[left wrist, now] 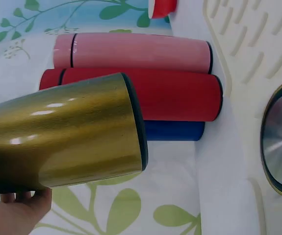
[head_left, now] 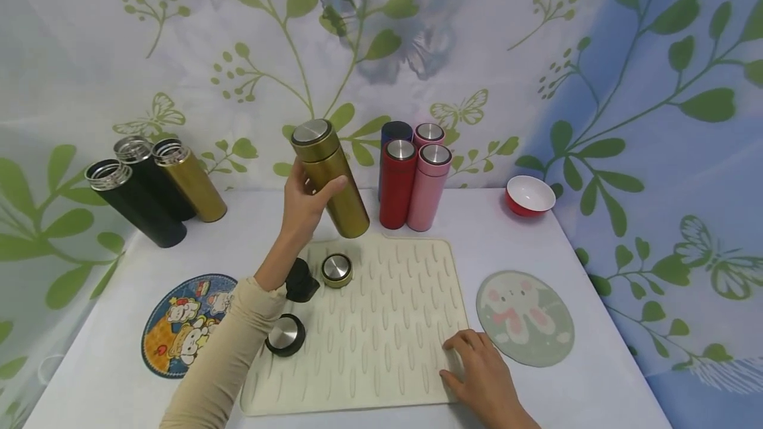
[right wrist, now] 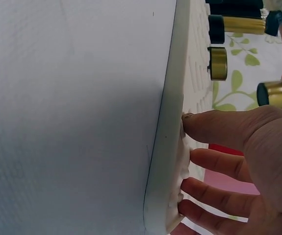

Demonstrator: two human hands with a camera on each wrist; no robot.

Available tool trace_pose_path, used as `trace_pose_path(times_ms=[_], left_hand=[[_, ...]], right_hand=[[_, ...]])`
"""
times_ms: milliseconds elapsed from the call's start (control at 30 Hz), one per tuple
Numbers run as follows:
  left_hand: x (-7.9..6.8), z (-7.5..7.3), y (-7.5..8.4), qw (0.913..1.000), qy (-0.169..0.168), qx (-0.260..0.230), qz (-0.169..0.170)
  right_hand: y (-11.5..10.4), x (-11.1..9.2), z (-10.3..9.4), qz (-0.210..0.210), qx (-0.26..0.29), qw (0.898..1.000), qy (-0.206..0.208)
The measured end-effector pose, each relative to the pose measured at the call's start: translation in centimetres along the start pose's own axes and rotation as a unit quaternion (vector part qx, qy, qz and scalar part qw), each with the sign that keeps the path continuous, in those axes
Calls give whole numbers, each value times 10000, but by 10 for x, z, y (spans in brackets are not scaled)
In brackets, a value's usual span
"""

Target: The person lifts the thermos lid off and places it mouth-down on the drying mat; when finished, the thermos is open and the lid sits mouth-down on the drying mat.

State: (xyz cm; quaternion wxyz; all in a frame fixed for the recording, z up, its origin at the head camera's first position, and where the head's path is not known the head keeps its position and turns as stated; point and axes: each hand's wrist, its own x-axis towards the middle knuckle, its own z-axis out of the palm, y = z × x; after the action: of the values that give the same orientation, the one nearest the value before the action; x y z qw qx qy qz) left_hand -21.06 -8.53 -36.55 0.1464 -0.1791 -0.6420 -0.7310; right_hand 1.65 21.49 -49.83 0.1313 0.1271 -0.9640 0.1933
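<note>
My left hand grips a gold thermos bottle with its cap on, tilted and raised above the back edge of the cream drying mat. In the left wrist view the base of this bottle overlaps the red one behind. My right hand rests on the mat's front right corner, fingers spread and lightly bent, with nothing held. On the mat lie a gold-rimmed lid, a black lid with a silver top, and another black piece, partly hidden by my left sleeve.
Behind the mat stand a red bottle, pink bottles and a dark blue one. Uncapped black bottles and an uncapped gold one stand left. Round mats flank the drying mat; a red-and-white bowl sits back right.
</note>
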Motion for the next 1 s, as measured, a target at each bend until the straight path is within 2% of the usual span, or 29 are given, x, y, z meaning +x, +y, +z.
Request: trace_pose_path(times_ms=[200,433,667,833,1000], left_hand=[[-23,-10,10,9997,-247,7,-35],[-42,-11,10,9987,-503,21,-81],[-56,-9,19,9943,-691,813,31],[-66,-10,25,9907,-827,1077,41],[-77,-12,33,9866,-865,1385,68]], right_hand=[[0,1,2,-85,39,9999,49],[1,3,1,-54,28,10000,1],[1,4,1,-59,34,10000,53],[1,4,2,-105,22,9999,127],[-1,3,2,6,5,10000,10]])
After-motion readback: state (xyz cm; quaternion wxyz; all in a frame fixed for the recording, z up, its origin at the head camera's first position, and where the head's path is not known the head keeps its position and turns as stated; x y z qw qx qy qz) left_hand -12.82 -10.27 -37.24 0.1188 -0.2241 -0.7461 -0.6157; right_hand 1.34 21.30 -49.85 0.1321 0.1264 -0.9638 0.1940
